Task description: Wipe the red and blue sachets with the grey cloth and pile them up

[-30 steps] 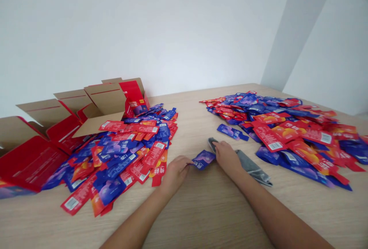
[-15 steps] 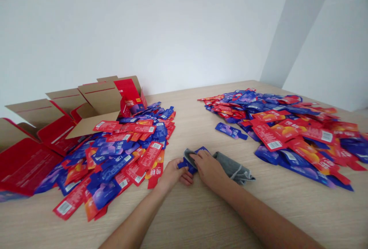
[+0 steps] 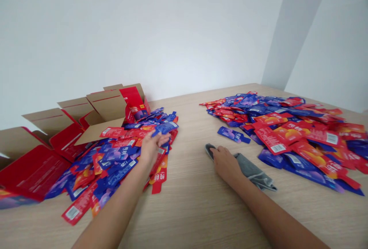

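Note:
My left hand (image 3: 151, 147) is over the front right part of the left pile of sachets. Its thumb and fingers pinch the near end of a blue sachet (image 3: 167, 127), held flat just over the pile. On the bare tabletop, my right hand (image 3: 225, 162) grips a folded grey cloth (image 3: 250, 168) with pale edging. The cloth lies partly under that hand and trails off to the right. Red and blue sachets (image 3: 115, 155) lie heaped around my left forearm, which hides some of them.
Opened red cardboard boxes (image 3: 28, 172) with brown inner flaps stand at the left, behind the left pile. A second large heap of red and blue sachets (image 3: 293, 126) spreads over the right. One blue sachet (image 3: 230, 134) lies at that heap's near left edge. A white wall rises behind the table.
My left hand has moved left and away from the cloth, carrying the blue sachet to the left pile. My right hand has shifted slightly right with the cloth.

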{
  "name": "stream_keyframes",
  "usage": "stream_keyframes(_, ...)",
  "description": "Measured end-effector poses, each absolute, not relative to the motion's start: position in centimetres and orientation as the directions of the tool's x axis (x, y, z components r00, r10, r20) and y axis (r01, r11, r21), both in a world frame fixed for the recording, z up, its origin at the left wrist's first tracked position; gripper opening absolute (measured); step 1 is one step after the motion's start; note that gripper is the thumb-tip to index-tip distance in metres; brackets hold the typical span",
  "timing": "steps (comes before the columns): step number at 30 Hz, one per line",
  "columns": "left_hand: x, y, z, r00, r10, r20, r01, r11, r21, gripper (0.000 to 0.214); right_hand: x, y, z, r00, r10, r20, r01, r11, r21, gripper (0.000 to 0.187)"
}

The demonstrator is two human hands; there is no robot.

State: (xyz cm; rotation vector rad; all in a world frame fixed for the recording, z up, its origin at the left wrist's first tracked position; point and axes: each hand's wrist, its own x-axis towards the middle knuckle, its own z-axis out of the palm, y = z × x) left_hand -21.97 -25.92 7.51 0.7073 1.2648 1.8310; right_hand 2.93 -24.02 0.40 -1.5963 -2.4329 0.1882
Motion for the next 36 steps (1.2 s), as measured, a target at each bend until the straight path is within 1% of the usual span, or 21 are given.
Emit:
stream_keyframes(2,-23.0,-24.3,9.1,-0.614,0.786,0.072,-0.31,-0.324,0.894,0.01,2.8,-24.1,0.4,-0.387,0.913,0.13,0.881,0.407,-0.239,0.039)
stream_keyframes(3,-23.0,-23.6,9.3,-0.609,0.791,0.065,-0.326,-0.324,0.888,0.005,2.8,-24.2,0.5,-0.389,0.911,0.135,0.879,0.411,-0.243,0.039)
stream_keyframes(4,-22.6,-22.9,9.2,-0.575,0.817,0.036,-0.34,-0.279,0.898,0.003,2.8,-24.3,0.6,-0.392,0.91,0.138,0.876,0.414,-0.245,0.039)
stream_keyframes(6,-20.7,-21.5,7.9,-0.439,0.897,-0.042,-0.306,-0.106,0.946,0.007,2.7,-24.4,0.7,-0.398,0.908,0.135,0.873,0.42,-0.247,0.04)
stream_keyframes(8,-17.5,-19.8,6.0,-0.253,0.966,-0.056,-0.079,0.037,0.996,0.009,2.7,-24.5,0.9,-0.4,0.907,0.13,0.871,0.421,-0.253,0.04)
stream_keyframes(10,-13.7,-17.8,4.1,-0.055,0.998,-0.023,0.248,0.036,0.968,0.019,2.7,-24.5,1.0,-0.398,0.907,0.136,0.868,0.421,-0.265,0.038)
stream_keyframes(11,-11.8,-16.7,3.4,0.014,1.0,-0.014,0.342,0.008,0.94,0.025,2.6,-24.5,1.0,-0.396,0.908,0.139,0.866,0.419,-0.272,0.037)
stream_keyframes(12,-9.9,-15.6,2.8,0.065,0.998,-0.003,0.398,-0.024,0.917,0.031,2.6,-24.5,1.1,-0.394,0.909,0.139,0.864,0.418,-0.281,0.036)
stream_keyframes(14,-6.9,-13.4,2.1,0.152,0.988,0.025,0.437,-0.089,0.895,0.043,2.7,-24.5,1.1,-0.39,0.911,0.13,0.859,0.411,-0.304,0.035)
stream_keyframes(16,-5.0,-11.7,1.7,0.315,0.947,0.07,0.547,-0.241,0.802,0.054,2.7,-24.4,1.2,-0.392,0.912,0.116,0.848,0.408,-0.338,0.034)
stream_keyframes(17,-4.5,-11.0,1.6,0.413,0.907,0.078,0.619,-0.342,0.707,0.058,2.7,-24.4,1.3,-0.397,0.912,0.106,0.841,0.407,-0.357,0.034)
stream_keyframes(19,-4.2,-10.4,1.3,0.566,0.823,0.048,0.726,-0.525,0.444,0.061,2.8,-24.3,1.4,-0.403,0.912,0.079,0.828,0.4,-0.392,0.033)
stream_keyframes(20,-4.5,-10.4,1.1,0.601,0.799,0.03,0.752,-0.578,0.319,0.059,2.8,-24.3,1.5,-0.405,0.912,0.07,0.822,0.396,-0.409,0.032)
stream_keyframes(21,-4.9,-10.6,1.0,0.608,0.793,0.023,0.769,-0.596,0.23,0.056,2.8,-24.3,1.5,-0.404,0.912,0.066,0.816,0.393,-0.424,0.032)
stream_keyframes(23,-6.2,-11.7,0.8,0.588,0.808,0.035,0.802,-0.588,0.108,0.05,2.8,-24.4,1.5,-0.398,0.914,0.081,0.8,0.389,-0.457,0.03)
stream_keyframes(25,-8.0,-13.6,0.7,0.534,0.843,0.067,0.844,-0.536,0.024,0.047,2.8,-24.4,1.5,-0.392,0.912,0.118,0.769,0.396,-0.501,0.028)
stream_keyframes(27,-10.0,-16.1,0.7,0.447,0.889,0.094,0.894,-0.447,-0.022,0.045,2.8,-24.5,1.5,-0.377,0.912,0.161,0.729,0.399,-0.556,0.025)
stream_keyframes(29,-12.0,-19.0,0.7,0.369,0.921,0.121,0.929,-0.37,-0.019,0.044,2.7,-24.7,1.5,-0.345,0.914,0.216,0.684,0.402,-0.609,0.022)
stream_keyframes(32,-14.6,-23.8,0.6,0.291,0.942,0.167,0.952,-0.302,0.048,0.04,2.4,-25.2,1.3,-0.275,0.901,0.336,0.615,0.434,-0.659,0.023)
stream_keyframes(34,-15.8,-26.7,0.4,0.269,0.944,0.192,0.95,-0.293,0.109,0.039,1.8,-25.7,1.0,-0.258,0.863,0.435,0.561,0.5,-0.66,0.027)
stream_keyframes(36,-16.4,-29.1,0.0,0.291,0.937,0.196,0.933,-0.323,0.158,0.038,1.0,-26.5,0.7,-0.3,0.806,0.51,0.529,0.585,-0.614,0.032)
